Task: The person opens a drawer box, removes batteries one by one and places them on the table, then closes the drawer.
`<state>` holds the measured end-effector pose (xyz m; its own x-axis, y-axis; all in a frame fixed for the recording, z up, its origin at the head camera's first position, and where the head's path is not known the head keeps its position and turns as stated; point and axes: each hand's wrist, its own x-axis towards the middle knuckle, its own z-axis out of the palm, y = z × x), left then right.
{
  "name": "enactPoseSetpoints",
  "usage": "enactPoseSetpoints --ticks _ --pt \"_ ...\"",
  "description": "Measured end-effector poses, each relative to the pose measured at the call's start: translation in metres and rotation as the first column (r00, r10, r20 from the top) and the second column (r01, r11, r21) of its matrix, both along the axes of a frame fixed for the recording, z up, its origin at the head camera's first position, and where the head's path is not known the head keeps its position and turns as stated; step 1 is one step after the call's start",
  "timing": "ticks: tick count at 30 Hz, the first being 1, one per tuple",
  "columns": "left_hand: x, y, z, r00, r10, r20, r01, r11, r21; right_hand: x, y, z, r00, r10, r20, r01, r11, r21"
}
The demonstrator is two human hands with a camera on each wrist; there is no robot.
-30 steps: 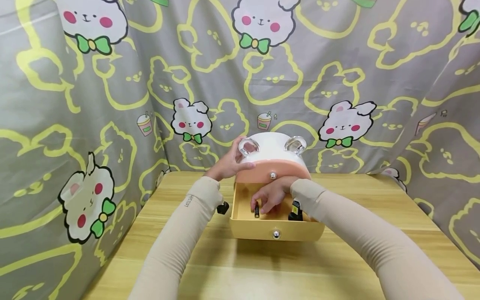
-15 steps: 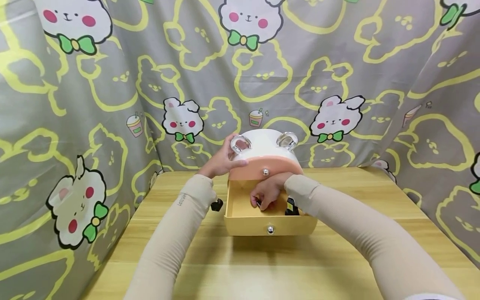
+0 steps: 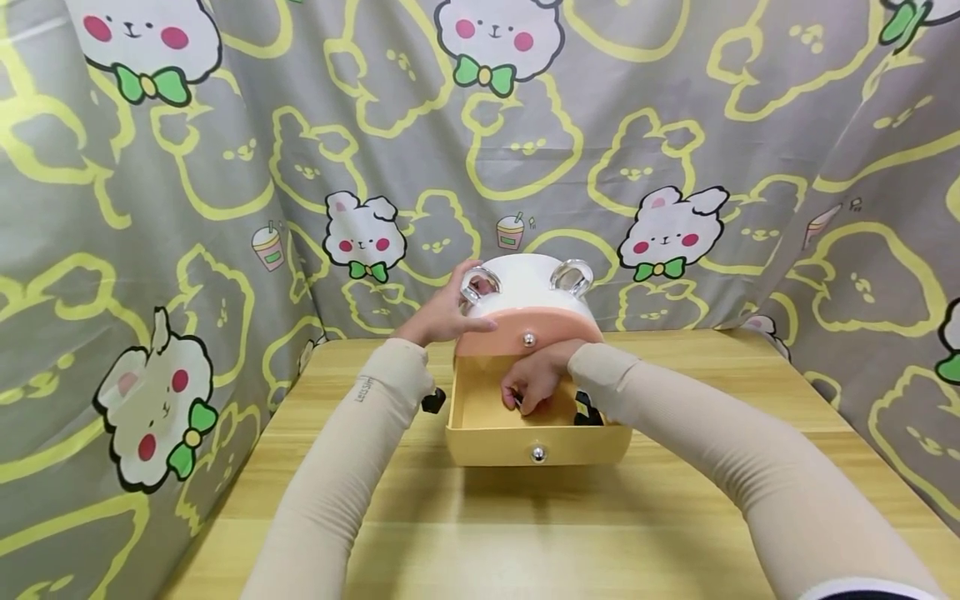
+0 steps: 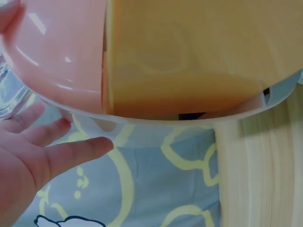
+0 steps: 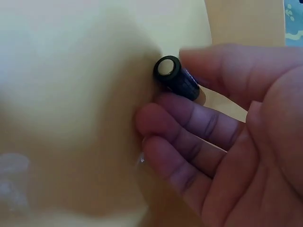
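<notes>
A small storage box (image 3: 522, 281) has a white top and two clear ear-shaped loops. Its peach upper drawer (image 3: 491, 340) is closed, and the yellow lower drawer (image 3: 480, 447) is pulled out. My left hand (image 3: 442, 317) holds the box at its upper left, thumb on the peach front and fingers along the white side. Inside the yellow drawer, my right hand (image 3: 540, 379) pinches a small black battery (image 5: 182, 85) between thumb and index finger. The battery's flat pale end faces the right wrist camera, while the other fingers are bent close over the drawer bottom.
The box stands on a wooden table (image 3: 660, 517). Behind it and on both sides hangs a grey curtain (image 3: 427, 167) with rabbit prints. Black wrist cameras (image 3: 433, 401) sit below the sleeves, the right one (image 3: 587, 408) over the drawer's right part.
The right hand has closed its fingertips on the battery in the drawer. The head view has shifted slightly; the left hand keeps its place on the box.
</notes>
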<state>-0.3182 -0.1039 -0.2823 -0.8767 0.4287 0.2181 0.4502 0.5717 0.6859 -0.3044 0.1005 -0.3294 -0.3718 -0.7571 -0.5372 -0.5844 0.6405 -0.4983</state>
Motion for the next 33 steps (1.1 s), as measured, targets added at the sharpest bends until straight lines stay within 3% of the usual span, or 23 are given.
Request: enactPoseSetpoints --ticks 13,23,33 --pt "0.0004 0.0015 -0.0016 1.000 0.018 -0.008 -0.018 1.000 -0.001 0.0011 0.0025 0.0087 0.997 0.079 0.007 -0.079 0.997 0.018" --pt "0.0010 0.0017 -0.0074 0.999 0.038 -0.014 -0.038 0.999 -0.003 0.0017 0.0024 0.0058 0.997 0.079 0.007 -0.079 0.997 0.027" --pt "0.0013 -0.0006 -0.0052 0.999 0.035 -0.011 -0.035 0.999 -0.006 0.0024 0.0035 0.0082 0.997 0.077 0.007 -0.077 0.997 -0.002"
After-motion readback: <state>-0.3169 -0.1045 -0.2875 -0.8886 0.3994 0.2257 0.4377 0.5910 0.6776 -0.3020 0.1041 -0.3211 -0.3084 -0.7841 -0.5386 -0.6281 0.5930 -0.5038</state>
